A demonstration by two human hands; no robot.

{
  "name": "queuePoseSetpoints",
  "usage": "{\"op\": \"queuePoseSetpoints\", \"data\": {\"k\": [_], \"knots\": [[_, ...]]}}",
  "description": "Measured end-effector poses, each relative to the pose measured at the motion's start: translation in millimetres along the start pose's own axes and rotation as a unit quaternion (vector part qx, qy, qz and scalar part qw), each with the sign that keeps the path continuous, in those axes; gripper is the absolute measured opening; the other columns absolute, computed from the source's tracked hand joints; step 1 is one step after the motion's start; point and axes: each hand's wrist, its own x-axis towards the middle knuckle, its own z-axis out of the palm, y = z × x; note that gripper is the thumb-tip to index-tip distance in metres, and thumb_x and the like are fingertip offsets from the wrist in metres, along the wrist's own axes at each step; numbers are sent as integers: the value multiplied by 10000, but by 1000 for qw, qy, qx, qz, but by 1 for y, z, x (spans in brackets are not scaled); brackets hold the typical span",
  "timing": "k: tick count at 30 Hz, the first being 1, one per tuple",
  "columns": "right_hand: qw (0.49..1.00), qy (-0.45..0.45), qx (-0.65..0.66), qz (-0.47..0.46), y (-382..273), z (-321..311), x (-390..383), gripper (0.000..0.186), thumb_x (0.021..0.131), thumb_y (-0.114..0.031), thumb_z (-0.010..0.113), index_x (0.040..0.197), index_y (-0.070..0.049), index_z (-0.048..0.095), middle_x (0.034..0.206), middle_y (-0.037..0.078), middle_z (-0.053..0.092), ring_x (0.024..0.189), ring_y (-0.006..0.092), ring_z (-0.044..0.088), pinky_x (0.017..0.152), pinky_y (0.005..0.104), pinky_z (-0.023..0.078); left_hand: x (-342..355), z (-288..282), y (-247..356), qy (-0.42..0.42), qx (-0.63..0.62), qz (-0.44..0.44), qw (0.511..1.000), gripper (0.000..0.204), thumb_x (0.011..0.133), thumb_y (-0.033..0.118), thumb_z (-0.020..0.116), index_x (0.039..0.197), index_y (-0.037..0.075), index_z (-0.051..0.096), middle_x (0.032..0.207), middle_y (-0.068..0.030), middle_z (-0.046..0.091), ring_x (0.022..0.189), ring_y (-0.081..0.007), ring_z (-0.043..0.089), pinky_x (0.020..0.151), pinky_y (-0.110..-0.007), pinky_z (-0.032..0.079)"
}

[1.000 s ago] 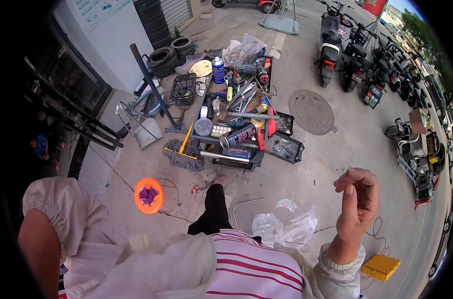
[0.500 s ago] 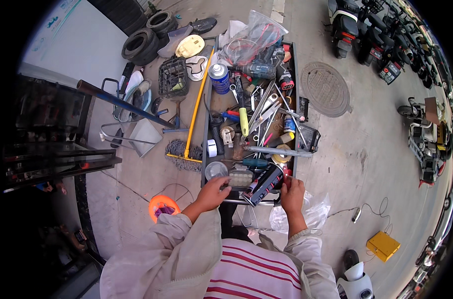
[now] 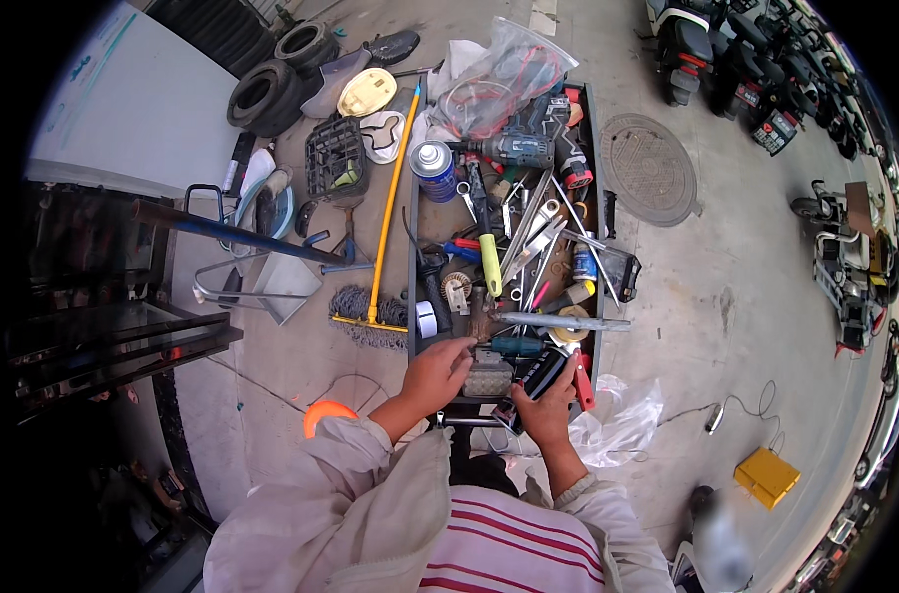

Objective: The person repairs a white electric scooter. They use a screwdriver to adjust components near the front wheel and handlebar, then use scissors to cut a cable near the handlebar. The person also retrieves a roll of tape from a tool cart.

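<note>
My left hand [image 3: 438, 378] is over the near left corner of a tool tray [image 3: 595, 128], fingers stretched out and holding nothing visible. Beside its fingertips lie a bumpy clear plastic case [image 3: 488, 381] and a teal-bodied tool [image 3: 517, 346]. My right hand [image 3: 548, 407] has its thumb and fingers around the lower part of a black can [image 3: 543, 373], which lies tilted at the tray's near edge. Just right of these fingers is a red handle [image 3: 583, 383]. A yellowish tape roll [image 3: 570, 334] and a long grey metal bar [image 3: 558, 321] lie farther in.
Wrenches, a blue spray can [image 3: 433, 173] and a cordless drill [image 3: 519, 150] fill the tray. Left of it lean a yellow-handled mop [image 3: 385, 227] and a dark pipe [image 3: 232, 229]. A plastic bag [image 3: 617, 425] lies at the near right; scooters [image 3: 682, 54] stand far right.
My right hand has moved from the red handle leftward and nearer, onto the black can. My left hand has shifted right and farther in, covering where the clear round tub was.
</note>
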Motion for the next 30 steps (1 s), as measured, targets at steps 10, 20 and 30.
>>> {"op": "queuePoseSetpoints", "data": {"k": [10,20,30], "knots": [[997,15,61,-50,34,-6,0,936,685,-138,647,1378,50,47,1322,270,315,1189,351,396,976,341,325,117,-9,18,-93,160,-57,981,807,723,392,653,1395,190,254,1005,-182,554,838,-312,573,745,-391,449],[938,-60,339,-38,40,-37,-26,906,700,-28,602,1395,4,23,1313,190,301,1095,235,442,933,315,373,117,-25,-2,35,57,-30,997,678,632,117,620,1283,107,432,1049,-193,573,898,-266,581,798,-328,444],[904,-7,424,45,63,-90,-42,889,690,-148,559,1418,-50,60,1273,179,362,1079,240,456,913,314,381,107,-46,-6,-24,-84,-92,992,696,736,11,644,1344,44,307,861,-51,534,678,-58,498,599,-200,418]]}}
